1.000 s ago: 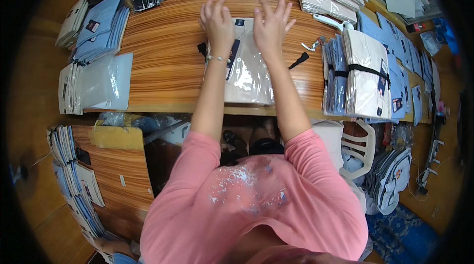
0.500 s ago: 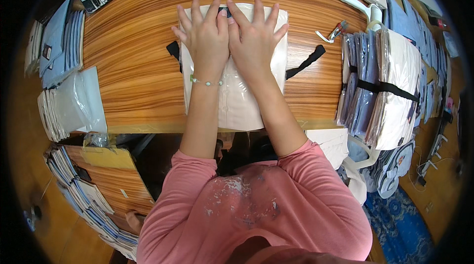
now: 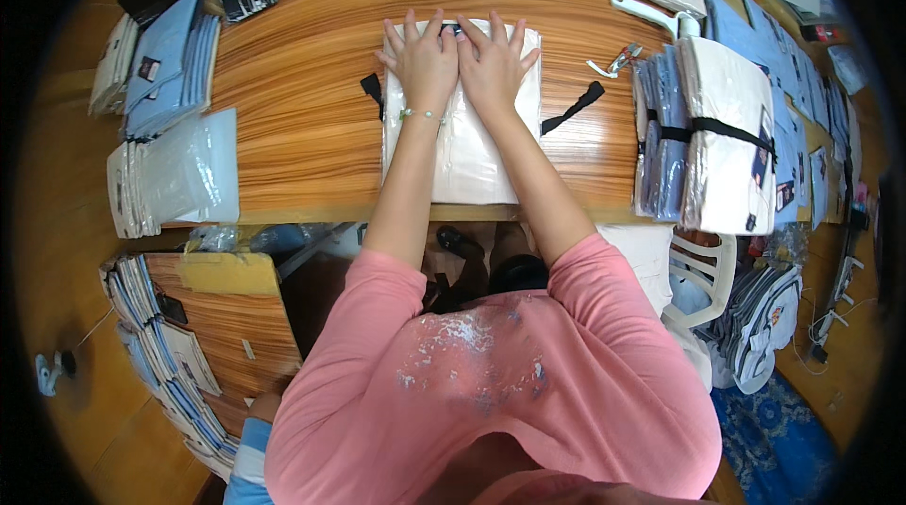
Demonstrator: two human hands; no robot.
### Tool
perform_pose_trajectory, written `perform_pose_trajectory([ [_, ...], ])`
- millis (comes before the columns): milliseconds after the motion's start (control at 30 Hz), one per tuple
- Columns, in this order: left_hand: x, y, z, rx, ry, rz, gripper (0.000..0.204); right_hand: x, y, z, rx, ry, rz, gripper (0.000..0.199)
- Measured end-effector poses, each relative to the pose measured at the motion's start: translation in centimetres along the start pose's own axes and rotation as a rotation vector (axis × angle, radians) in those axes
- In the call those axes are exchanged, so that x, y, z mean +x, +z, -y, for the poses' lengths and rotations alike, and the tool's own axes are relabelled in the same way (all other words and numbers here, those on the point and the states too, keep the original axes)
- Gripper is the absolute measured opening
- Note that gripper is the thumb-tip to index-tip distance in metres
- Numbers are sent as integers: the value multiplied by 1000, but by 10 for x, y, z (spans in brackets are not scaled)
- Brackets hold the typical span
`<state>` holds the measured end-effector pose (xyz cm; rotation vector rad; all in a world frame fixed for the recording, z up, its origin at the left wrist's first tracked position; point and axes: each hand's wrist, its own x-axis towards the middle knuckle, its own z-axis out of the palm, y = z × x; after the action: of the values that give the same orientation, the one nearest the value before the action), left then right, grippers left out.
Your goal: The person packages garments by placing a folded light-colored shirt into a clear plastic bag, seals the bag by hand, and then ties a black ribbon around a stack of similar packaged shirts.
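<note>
A stack of folded white shirts in clear plastic (image 3: 477, 160) lies in front of me on the wooden table. My left hand (image 3: 425, 66) presses flat on its far half with the fingers spread. Beside it, thumbs almost touching, my right hand (image 3: 488, 71) rests in the same way. A small dark label (image 3: 453, 30) shows partly between my fingertips. From under the stack a black strap (image 3: 574, 109) sticks out on both sides, its ends loose on the tabletop. Whether the stack holds one shirt or more is hard to tell.
A strapped bundle of bagged shirts (image 3: 727, 142) stands at the right, near a white-handled tool (image 3: 651, 9). Blue packaged shirts (image 3: 165, 61) and plastic bags (image 3: 198, 170) line the left. A white chair (image 3: 722, 278) is at right; a person's light-blue clothing (image 3: 249, 467) shows lower left.
The whole view has shifted, so the table and stack appear lower and smaller. Both hands stay spread on the stack, with my arms straighter. Light-blue clothing has come into view at the lower left.
</note>
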<state>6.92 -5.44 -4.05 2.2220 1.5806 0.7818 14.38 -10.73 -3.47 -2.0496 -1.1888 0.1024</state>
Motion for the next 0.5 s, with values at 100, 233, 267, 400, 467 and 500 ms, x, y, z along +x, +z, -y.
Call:
perform_pose_trajectory([
  [100,7,-3,0,-26,-17,48,44,9,0,-5,142,76,16,35],
  [233,29,-28,31,-334,-151,45,59,33,-26,-17,538,258,-18,43],
  [267,35,-37,51,-328,-158,-18,63,38,-43,-24,662,285,-128,45],
  [400,17,-36,58,-1034,-493,580,75,23,-79,-68,1047,917,208,44],
  [467,35,-26,76,-947,-571,648,58,37,-64,-61,1093,852,440,48],
  [500,40,-23,82,-868,-582,727,56,35,-53,-63,1108,835,555,50],
])
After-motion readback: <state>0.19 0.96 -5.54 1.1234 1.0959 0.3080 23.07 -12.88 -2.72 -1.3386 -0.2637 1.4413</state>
